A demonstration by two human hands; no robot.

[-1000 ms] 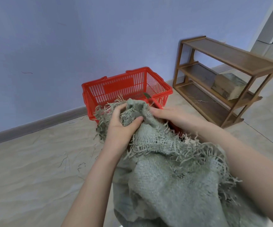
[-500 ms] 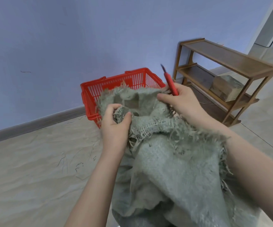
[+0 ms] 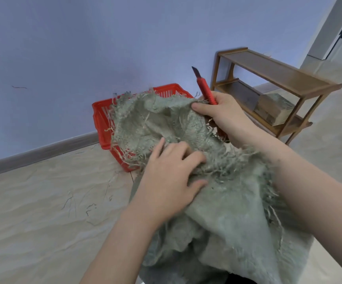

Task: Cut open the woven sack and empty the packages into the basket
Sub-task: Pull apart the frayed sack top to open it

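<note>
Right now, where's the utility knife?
In the head view the red utility knife is right of centre, gripped in the right hand with its blade pointing up, just above the woven sack's frayed edge and in front of the wooden shelf.

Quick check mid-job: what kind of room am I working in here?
Probably a sparse indoor room: bare blue wall, pale floor, a wooden shelf rack and a red basket against the wall.
</note>
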